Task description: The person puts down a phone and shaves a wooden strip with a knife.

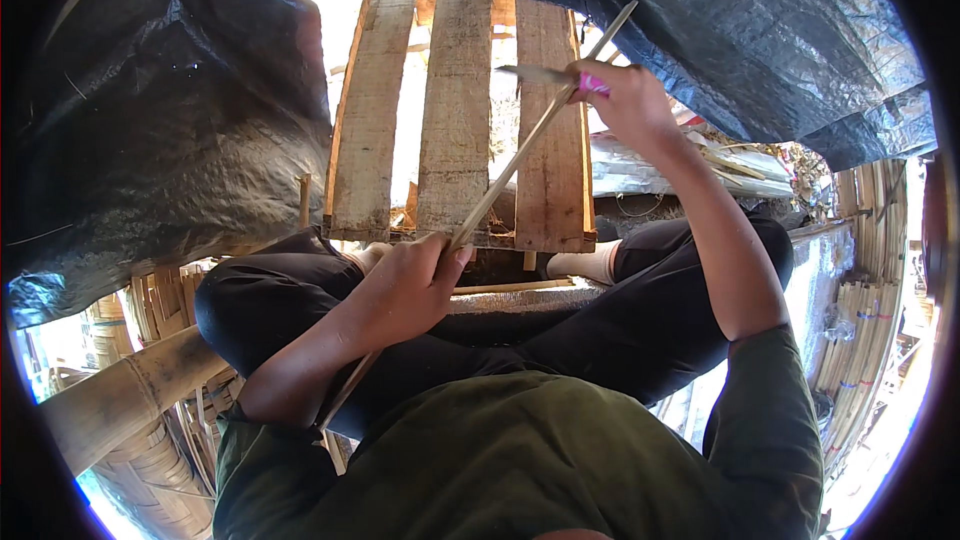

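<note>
A long, thin bamboo strip (515, 162) runs slantwise from beside my left arm up to the far right. My left hand (418, 275) is wrapped round its lower part, just past the near edge of a slatted wooden board (455, 130). Farther up, my right hand (628, 105) grips a knife (535, 73) whose handle shows pink between the fingers. The knife's blade points left and lies across the strip near its far end. Whether the blade cuts into the strip I cannot tell. The strip's lower end passes under my left forearm.
Dark plastic sheeting (170, 130) hangs at the left, and more sheeting (770, 30) hangs at the upper right. A thick bamboo pole (135, 395) lies at the lower left near woven bamboo (155, 480). Bundled bamboo strips (855, 340) stand at the right. My bent legs flank the board's near end.
</note>
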Demonstrator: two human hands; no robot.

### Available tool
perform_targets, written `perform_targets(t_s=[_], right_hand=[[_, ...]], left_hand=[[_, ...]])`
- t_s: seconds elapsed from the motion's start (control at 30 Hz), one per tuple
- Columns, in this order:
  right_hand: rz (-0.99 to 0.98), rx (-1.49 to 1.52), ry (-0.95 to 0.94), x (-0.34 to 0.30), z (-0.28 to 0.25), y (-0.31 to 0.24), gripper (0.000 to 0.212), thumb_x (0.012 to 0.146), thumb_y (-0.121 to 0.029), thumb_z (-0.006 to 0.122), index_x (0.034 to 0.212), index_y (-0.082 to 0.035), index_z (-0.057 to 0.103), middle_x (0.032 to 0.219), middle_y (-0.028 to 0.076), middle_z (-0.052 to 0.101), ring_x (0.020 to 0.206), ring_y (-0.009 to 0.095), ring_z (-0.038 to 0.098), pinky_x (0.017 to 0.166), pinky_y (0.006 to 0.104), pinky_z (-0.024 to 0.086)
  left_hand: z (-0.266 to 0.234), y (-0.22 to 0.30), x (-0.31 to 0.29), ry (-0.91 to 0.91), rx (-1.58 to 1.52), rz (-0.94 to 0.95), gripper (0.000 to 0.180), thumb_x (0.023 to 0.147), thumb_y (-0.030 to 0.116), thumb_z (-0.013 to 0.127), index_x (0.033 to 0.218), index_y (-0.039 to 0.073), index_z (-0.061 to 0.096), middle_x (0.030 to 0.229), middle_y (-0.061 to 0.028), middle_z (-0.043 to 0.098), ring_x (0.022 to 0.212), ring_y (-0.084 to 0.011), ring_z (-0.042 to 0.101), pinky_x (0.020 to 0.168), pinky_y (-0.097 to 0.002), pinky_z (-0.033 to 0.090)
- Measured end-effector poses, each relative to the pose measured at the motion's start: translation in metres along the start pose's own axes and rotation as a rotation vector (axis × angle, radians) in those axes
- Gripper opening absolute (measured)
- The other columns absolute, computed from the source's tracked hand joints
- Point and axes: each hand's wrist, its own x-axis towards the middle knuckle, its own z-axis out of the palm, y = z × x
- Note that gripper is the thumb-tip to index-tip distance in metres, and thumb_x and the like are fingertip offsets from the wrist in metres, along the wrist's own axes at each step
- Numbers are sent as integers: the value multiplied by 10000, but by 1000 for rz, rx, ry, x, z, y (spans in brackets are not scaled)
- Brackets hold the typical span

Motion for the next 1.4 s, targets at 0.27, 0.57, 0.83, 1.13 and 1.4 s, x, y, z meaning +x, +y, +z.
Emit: perform_targets(t_s=[0.27,0.57,0.83,1.13,1.4], right_hand=[[166,957,-554,-13,-67,5,158,963,-183,610,938,-27,611,605,38,553,526,131,530,524,295,455],[-167,346,-603,-34,-9,-68,142,891,-128,655,1012,-67,700,893,114,732,781,259,715,751,369,559],[238,-237,-89,-9,14,-31,188,907,-253,612,893,-71,653,646,180,649,627,358,671,588,470,540],[-213,134,-456,-37,29,-82,231,899,-250,621,805,-44,665,674,125,661,571,250,658,623,383,553],[192,-129,-177,-9,6,-51,180,879,-194,656,985,-53,691,717,154,680,670,275,694,656,375,545]], left_hand=[[-11,-12,0,165,-62,2,321,1040,240,424,903,-25,542,642,-158,528,605,-275,576,622,-415,441],[-18,-17,1,219,-77,-9,331,1051,243,413,893,-15,548,691,-137,526,642,-220,512,659,-354,440],[-17,-11,5,201,-76,-37,347,1051,267,409,894,-1,563,683,-116,524,643,-191,516,658,-355,440],[-19,-11,4,203,-60,-25,350,1052,271,407,891,1,563,673,-115,516,631,-188,506,643,-354,434],[-19,-12,2,211,-86,-7,354,1055,271,400,884,3,555,655,-110,490,619,-183,492,639,-351,430]])
